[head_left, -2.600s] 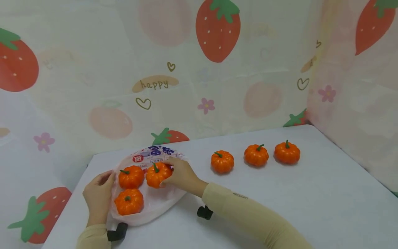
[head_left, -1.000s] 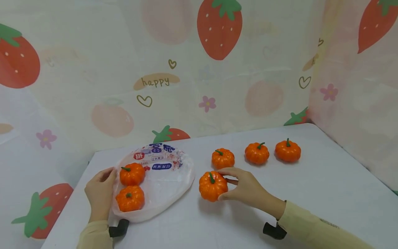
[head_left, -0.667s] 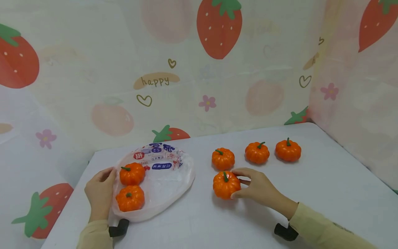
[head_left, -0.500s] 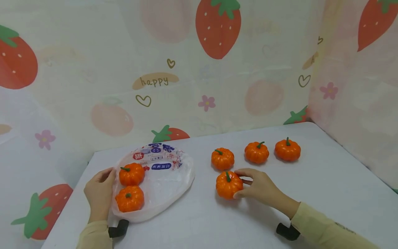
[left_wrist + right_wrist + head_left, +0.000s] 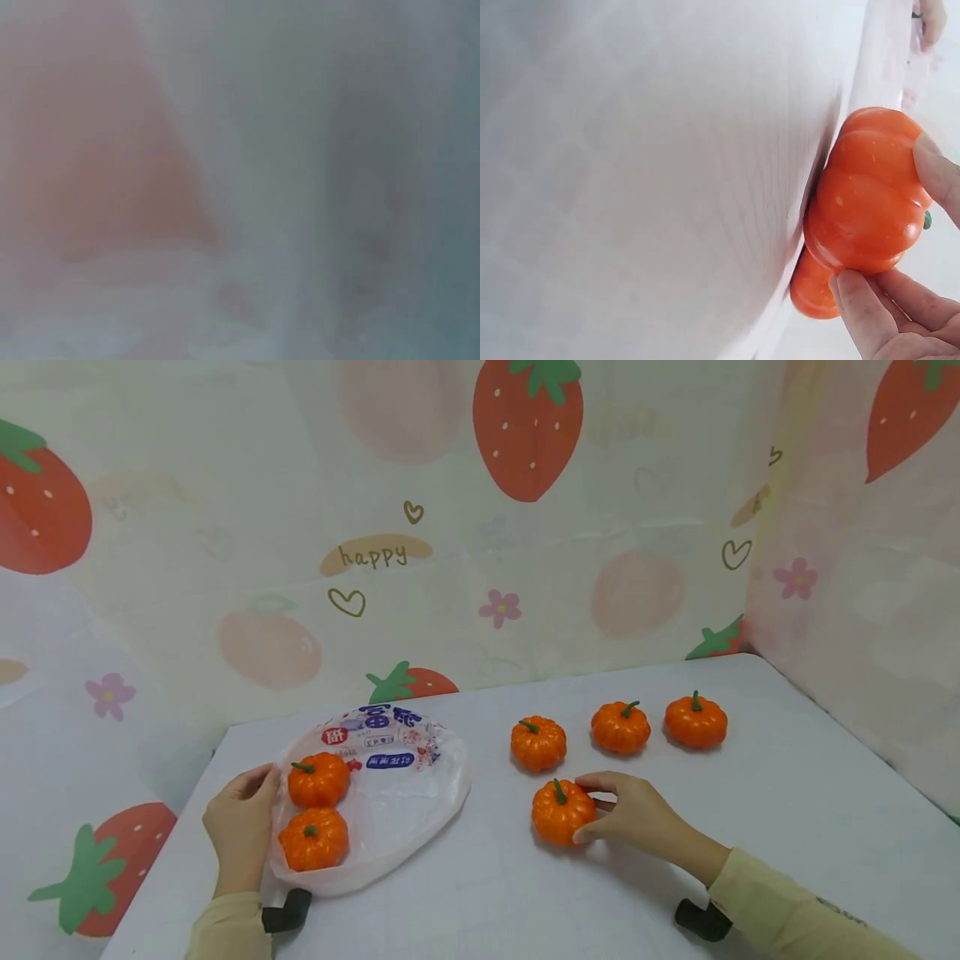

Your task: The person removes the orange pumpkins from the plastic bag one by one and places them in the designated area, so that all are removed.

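Glossy orange ribbed pumpkin [image 5: 562, 812], pinched by the right hand [image 5: 633, 814], is well in from the far edge of the white table [image 5: 780, 810]; uneven release could roll it. The left hand [image 5: 240, 817] pinches a translucent printed plastic bag [image 5: 397, 827]; tugging could shift its two ribbed orange pumpkins [image 5: 318, 780] [image 5: 313, 839].

Orange pumpkins [image 5: 564, 817], green stems [image 5: 560, 792]; whitish bag [image 5: 397, 806] printed blue and red; strawberry-patterned wall [image 5: 450, 602]

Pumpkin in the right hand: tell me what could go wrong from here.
The held pumpkin looks glossy, so it might slip while the right hand grips it. It could knock the loose pumpkin just behind it. The left hand pinches the edge of the plastic bag; a tug might shift the two pumpkins there.
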`<state>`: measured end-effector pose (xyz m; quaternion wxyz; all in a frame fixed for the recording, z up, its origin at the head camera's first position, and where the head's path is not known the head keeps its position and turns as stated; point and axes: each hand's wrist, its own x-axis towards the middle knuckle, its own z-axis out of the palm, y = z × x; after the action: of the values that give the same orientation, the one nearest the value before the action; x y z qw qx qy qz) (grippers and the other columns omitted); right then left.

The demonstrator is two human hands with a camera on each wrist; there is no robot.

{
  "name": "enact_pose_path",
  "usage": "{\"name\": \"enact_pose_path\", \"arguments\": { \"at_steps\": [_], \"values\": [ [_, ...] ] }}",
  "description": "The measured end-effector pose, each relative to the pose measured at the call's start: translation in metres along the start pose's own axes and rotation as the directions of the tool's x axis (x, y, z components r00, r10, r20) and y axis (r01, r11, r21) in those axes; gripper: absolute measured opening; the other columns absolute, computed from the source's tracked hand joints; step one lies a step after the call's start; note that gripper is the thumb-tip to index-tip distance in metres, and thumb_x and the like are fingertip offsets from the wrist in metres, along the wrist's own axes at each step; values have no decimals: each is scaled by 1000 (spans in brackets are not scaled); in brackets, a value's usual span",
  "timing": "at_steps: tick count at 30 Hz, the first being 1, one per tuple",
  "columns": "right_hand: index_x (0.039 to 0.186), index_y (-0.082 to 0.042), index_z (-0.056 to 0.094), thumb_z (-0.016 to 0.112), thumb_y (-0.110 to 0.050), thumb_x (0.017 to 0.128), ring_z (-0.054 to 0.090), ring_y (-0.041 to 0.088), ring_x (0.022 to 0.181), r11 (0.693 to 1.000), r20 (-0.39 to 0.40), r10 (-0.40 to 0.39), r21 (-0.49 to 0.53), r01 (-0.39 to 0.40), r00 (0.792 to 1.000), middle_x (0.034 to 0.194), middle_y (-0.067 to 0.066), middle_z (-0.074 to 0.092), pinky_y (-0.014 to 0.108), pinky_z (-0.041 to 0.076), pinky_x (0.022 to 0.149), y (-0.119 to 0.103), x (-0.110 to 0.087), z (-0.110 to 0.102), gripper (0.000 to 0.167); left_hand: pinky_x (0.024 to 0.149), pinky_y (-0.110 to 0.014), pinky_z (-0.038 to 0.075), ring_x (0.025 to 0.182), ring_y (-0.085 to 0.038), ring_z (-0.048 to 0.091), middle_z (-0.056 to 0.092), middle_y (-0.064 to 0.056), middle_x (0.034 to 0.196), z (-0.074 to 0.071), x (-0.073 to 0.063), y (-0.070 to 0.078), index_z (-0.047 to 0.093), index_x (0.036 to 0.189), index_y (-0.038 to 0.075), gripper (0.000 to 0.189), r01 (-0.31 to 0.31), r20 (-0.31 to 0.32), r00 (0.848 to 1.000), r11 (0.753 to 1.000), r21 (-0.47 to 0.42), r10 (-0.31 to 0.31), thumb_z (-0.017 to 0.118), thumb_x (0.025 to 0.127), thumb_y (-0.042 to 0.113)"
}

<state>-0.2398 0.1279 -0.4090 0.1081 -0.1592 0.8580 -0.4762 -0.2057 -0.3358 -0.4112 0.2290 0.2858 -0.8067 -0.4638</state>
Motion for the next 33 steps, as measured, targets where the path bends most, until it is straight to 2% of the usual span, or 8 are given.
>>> {"name": "enact_pose_path", "arguments": {
  "at_steps": [11,19,28,33],
  "values": [
    [133,7,56,92,-16,67,51,38,133,1000,19,20,0,-20,1000,140,22,57,39,53,101,0,2,-1,79,106,-36,48,121,-20,57,64,-9,136,0,-1,1,64,133,14,53,-7,-3,1000,1000,0,7,50,99,53],
    [133,8,56,92,-18,67,51,39,133,1000,21,-10,-26,10,1000,139,24,57,39,53,102,2,2,-3,80,105,-33,48,118,-18,57,64,-9,135,-1,-2,3,65,132,14,52,-7,-5,1000,1000,-7,7,50,99,52],
    [134,8,55,91,-17,68,53,39,132,1000,33,4,-30,-3,999,140,24,57,38,53,101,1,1,-4,79,106,-37,48,121,-21,57,64,-10,135,-1,-1,3,65,132,13,52,-13,-7,1000,1000,2,13,50,99,51],
    [136,8,53,89,-19,73,54,41,131,998,-7,-58,-32,58,998,142,25,55,43,52,102,-4,1,-8,78,104,-34,49,118,-19,58,65,-10,134,0,-1,2,65,131,12,52,-20,-10,1000,1000,3,20,50,99,51]
  ]
}}
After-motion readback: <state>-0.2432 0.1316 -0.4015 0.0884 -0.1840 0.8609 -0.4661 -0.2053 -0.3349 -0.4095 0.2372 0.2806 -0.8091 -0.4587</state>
